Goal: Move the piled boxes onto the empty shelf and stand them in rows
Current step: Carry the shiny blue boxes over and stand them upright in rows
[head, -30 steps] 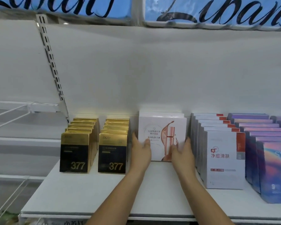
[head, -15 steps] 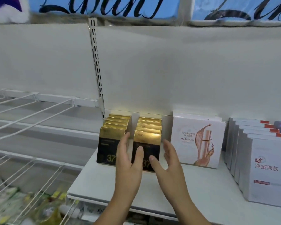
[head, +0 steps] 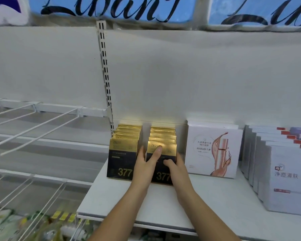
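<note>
Both hands moved in since a moment ago and now clamp the right-hand row of gold-and-black cardboard boxes (head: 165, 148). The left hand (head: 144, 164) has its thumb across the front face and its fingers in the gap beside the left-hand gold-and-black row (head: 122, 153). The right hand (head: 176, 168) curls round the right edge. Both rows stand upright at the white shelf board's (head: 129, 202) back left corner.
</note>
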`<state>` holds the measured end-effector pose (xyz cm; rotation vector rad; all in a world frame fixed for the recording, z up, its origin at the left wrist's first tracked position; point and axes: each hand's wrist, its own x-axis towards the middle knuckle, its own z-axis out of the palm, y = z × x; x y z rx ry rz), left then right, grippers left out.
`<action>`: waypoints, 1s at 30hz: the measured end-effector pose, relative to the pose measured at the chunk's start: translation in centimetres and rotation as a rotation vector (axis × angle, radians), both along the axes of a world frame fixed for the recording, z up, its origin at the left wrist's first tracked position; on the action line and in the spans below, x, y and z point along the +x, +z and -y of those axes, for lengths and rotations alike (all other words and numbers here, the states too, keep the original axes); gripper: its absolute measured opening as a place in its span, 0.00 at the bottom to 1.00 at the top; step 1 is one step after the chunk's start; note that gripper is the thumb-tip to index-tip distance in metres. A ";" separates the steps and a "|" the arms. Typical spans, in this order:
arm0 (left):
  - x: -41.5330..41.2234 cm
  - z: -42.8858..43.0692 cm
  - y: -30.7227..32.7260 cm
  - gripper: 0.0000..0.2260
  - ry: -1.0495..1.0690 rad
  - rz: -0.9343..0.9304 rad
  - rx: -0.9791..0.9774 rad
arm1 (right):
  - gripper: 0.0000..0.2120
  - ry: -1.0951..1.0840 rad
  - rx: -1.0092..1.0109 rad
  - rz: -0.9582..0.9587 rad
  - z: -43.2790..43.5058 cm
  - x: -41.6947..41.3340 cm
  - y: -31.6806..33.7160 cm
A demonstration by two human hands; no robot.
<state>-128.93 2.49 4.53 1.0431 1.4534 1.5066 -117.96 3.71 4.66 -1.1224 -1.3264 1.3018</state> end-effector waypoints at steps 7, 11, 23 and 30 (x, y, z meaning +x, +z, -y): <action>0.3 -1.2 -0.5 0.24 -0.054 -0.018 -0.012 | 0.17 -0.049 0.016 0.009 -1.3 -0.5 -0.4; 0.1 -1.3 -1.2 0.30 0.019 -0.189 -0.008 | 0.23 -0.086 0.116 0.122 -1.0 -0.4 -0.7; -6.7 6.5 5.1 0.28 0.183 -0.195 0.550 | 0.26 -0.155 0.643 -0.164 6.0 -3.1 6.3; -12.2 3.6 1.0 0.62 -0.017 -0.073 0.041 | 0.37 0.039 0.173 0.044 5.8 -9.1 2.1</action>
